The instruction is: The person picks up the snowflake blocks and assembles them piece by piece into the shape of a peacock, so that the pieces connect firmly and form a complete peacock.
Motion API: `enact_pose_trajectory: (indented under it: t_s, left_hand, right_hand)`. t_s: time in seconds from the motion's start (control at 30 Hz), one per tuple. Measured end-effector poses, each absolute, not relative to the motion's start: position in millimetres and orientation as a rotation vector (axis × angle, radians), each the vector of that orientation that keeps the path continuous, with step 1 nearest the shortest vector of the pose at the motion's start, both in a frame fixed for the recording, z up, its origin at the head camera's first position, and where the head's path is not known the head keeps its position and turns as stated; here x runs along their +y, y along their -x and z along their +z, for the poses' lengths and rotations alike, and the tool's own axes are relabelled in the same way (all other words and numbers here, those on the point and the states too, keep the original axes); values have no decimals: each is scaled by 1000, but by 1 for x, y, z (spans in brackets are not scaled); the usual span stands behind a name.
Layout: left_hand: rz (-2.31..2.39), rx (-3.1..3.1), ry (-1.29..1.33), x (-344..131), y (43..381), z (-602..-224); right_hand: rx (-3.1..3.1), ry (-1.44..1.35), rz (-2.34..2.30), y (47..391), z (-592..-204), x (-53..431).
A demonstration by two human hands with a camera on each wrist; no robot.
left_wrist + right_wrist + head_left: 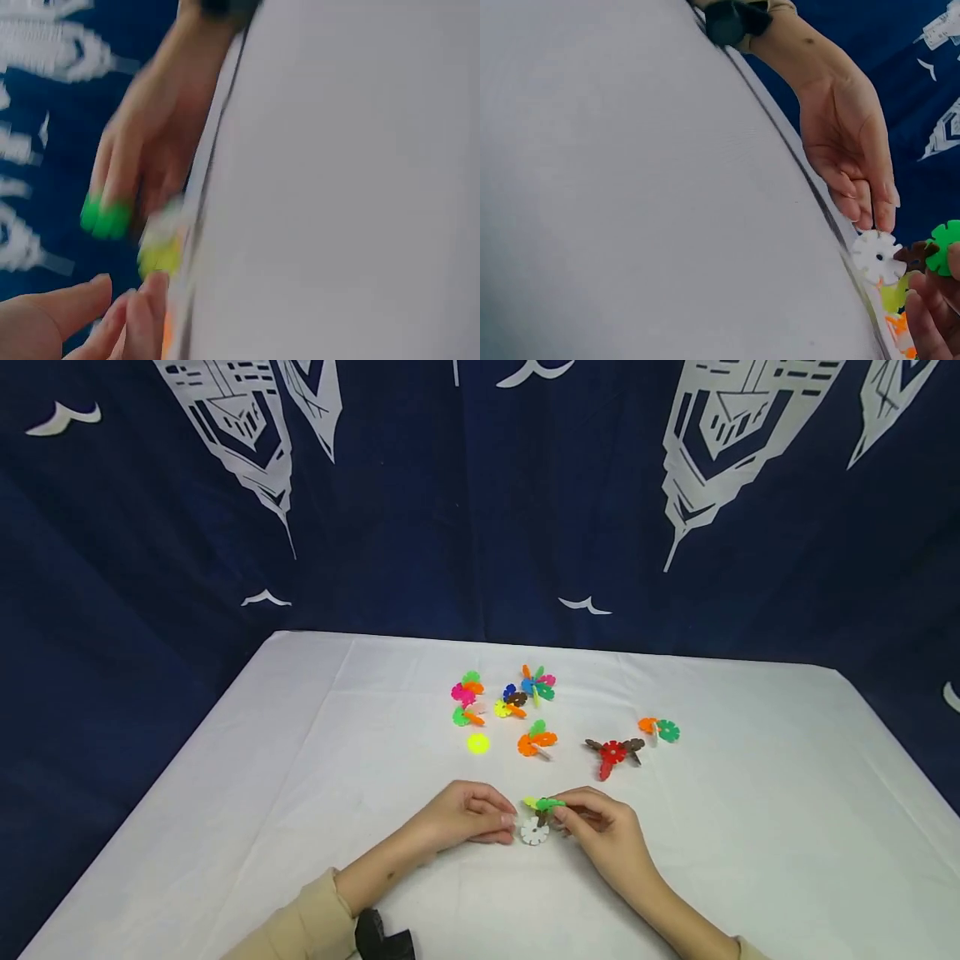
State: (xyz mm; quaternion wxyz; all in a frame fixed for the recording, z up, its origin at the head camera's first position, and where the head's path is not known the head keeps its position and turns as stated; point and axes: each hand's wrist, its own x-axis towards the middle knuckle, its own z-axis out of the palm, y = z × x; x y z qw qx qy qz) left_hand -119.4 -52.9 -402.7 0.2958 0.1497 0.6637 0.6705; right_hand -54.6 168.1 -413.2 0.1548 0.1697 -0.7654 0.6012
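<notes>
Between the two hands is a small joined piece of notched plastic discs: a white disc (pixel 879 257), a brown disc (pixel 913 256), a green disc (pixel 943 244) and a yellow-green disc (pixel 894 296). My right hand (pixel 606 828) pinches the green disc between thumb and fingers, with the white disc lowest in the head view. Just left of the white disc, my left hand (pixel 468 814) has loosely bent fingers that hold nothing visible. Its fingertips come close to the white disc's rim; whether they touch cannot be told. Motion blurs the left wrist view.
Behind the hands on the white table (pixel 337 760) lie several joined disc clusters, among them an orange and green cluster (pixel 536 740) and a red and brown cluster (pixel 613 753). A single yellow disc (pixel 478 743) lies flat. A black object (pixel 384 939) is beside the left sleeve.
</notes>
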Motion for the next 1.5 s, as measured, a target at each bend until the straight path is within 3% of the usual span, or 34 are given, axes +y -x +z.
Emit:
enact_pose_trajectory:
  t_s: [0.2, 0.5, 1.1, 1.5]
  left_hand:
    - [1799, 2211, -226, -68, 168, -401]
    - [1300, 2638, -446, -55, 191, -404]
    - [1384, 2732, -579, -63, 177, -411]
    - [1837, 1639, -226, -50, 118, -392]
  right_hand:
    - [-2234, -444, 1766, 55, -413, 170]
    - [-2209, -491, 1829, 55, -414, 169]
    - [-2173, -525, 1868, 56, -415, 168]
    - [-2193, -442, 1906, 57, -416, 167]
